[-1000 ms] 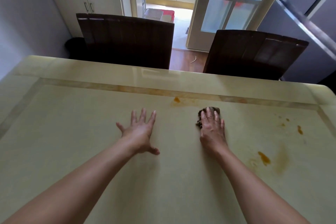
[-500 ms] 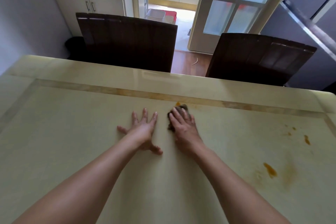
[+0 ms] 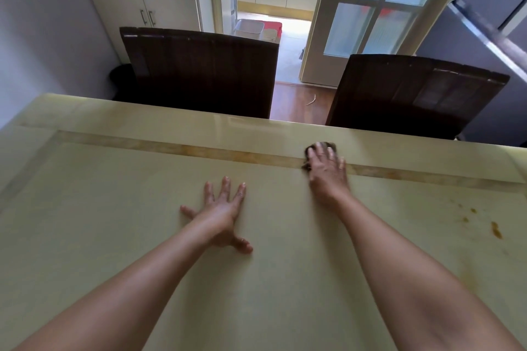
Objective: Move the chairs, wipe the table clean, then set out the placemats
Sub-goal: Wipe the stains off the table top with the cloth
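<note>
A pale glossy table (image 3: pixel 114 236) with a tan inlaid band fills the view. My right hand (image 3: pixel 326 172) presses flat, fingers straight, on a dark brown cloth (image 3: pixel 328 146) that lies on the band near the far edge; most of the cloth is hidden under the hand. My left hand (image 3: pixel 221 212) rests flat on the table's middle with fingers spread, holding nothing. Orange-brown stains (image 3: pixel 495 229) mark the table at the right. Two dark wooden chairs stand behind the far edge, one at the left (image 3: pixel 199 71) and one at the right (image 3: pixel 413 94).
A white cabinet (image 3: pixel 142 3) stands against the back wall at the left. An open glass-paned door (image 3: pixel 379 8) leads to a lit room with a white bin (image 3: pixel 249 27). A grey surface with a metal rail (image 3: pixel 484 37) runs along the right.
My right hand slid the cloth left over the orange spot, then right and farther away onto the inlaid band; the spot is gone. The left hand stayed put.
</note>
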A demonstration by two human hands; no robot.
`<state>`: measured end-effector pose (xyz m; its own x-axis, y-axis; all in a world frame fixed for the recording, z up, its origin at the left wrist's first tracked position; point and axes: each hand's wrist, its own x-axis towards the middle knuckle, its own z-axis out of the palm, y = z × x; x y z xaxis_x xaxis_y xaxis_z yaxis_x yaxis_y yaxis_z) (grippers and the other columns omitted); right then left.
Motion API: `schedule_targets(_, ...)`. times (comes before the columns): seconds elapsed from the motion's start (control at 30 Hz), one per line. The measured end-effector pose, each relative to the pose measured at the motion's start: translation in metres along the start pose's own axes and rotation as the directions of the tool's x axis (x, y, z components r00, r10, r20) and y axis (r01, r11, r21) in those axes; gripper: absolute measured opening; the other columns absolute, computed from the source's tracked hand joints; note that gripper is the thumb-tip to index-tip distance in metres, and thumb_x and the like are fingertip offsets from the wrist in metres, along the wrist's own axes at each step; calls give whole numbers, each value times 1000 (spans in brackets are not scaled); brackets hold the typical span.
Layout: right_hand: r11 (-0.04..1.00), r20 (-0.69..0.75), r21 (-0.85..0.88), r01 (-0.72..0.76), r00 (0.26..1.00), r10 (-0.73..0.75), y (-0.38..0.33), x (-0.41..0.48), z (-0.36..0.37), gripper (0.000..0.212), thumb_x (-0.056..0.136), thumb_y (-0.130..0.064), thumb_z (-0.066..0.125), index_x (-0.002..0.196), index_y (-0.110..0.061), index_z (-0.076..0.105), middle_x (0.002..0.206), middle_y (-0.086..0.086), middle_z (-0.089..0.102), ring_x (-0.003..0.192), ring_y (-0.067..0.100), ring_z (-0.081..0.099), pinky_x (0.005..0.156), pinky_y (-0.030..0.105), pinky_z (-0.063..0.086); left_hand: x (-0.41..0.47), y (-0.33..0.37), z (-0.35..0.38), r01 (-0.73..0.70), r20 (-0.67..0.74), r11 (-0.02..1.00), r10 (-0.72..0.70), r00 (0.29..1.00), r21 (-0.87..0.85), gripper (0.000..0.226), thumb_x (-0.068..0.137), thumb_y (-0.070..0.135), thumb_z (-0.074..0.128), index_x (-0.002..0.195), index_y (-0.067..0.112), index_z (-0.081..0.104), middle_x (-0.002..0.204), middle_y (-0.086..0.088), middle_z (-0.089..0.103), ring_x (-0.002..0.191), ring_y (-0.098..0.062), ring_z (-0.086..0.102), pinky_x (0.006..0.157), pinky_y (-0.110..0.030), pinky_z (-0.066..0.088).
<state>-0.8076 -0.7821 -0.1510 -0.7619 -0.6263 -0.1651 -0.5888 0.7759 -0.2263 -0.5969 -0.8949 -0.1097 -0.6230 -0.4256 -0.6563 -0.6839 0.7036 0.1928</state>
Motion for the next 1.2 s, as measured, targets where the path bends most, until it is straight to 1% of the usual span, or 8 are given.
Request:
schedule_targets(0.13,989,-47,-26,-145,989,143,19,-4,-4,64,93,-3,30,153,-16,11,161,2,-5,148,25,-6,117,45,-7,0,0,-2,2,2,1000,-2,1000,5,130,64,52,78,145,37,-22,151,3,-37,140,-32,-30,103,-75,6)
schedule_targets(0.23,986,-94,-45,-161,983,156,-1,-3,2,62,93,-5,33,151,-11,13,160,9,0,147,31,0,119,43,0,2,1,-1,9,7,1000,-9,1000,14,131,63,52,79,146,36,-22,151,3,-37,140,-33,-29,103,-76,8)
schedule_targets(0.3,998,-102,-42,-52,994,47,-23,0,9,62,92,-6,36,151,-10,16,160,11,3,147,30,1,119,41,2,3,1,-1,12,7,1000,-12,1000,9,132,62,52,79,145,36,-23,150,2,-38,140,-33,-30,102,-76,8)
schedule_targets(0.43,978,-6,-13,208,978,-208,-74,15,18,61,92,-4,36,150,-13,19,161,7,2,148,28,-4,119,40,-2,5,0,0,7,9,1000,-8,1000,28,133,61,54,79,145,38,-23,151,2,-37,140,-33,-30,101,-76,9)
schedule_targets(0.6,959,67,-26,283,957,-281,-95,45,14,60,94,-3,31,151,-17,18,161,5,-4,147,31,-8,118,42,-4,9,6,-7,36,52,999,-38,998,38,136,58,53,81,142,43,-26,149,3,-41,138,-36,-32,99,-79,12)
schedule_targets(0.77,983,72,-35,182,981,-180,-76,74,-1,59,96,-7,30,150,-28,17,160,-2,-9,147,30,-11,117,47,-6,11,5,-7,41,57,999,-42,997,25,136,59,51,81,141,43,-26,147,5,-42,137,-35,-34,100,-78,9)
schedule_targets(0.93,999,45,-51,-5,999,7,-15,83,-18,54,100,-13,25,152,-27,14,161,-2,-7,147,29,-6,118,47,-4,11,4,-6,43,56,999,-44,997,18,135,58,51,81,141,44,-26,146,6,-43,137,-34,-35,100,-78,10)
schedule_targets(1.2,966,-34,-16,-257,966,256,86,57,-36,72,89,0,36,152,-24,13,160,-1,-7,147,28,-11,118,46,-4,9,5,-6,39,47,999,-39,998,19,135,58,51,81,142,44,-25,147,6,-42,138,-34,-34,100,-78,10)
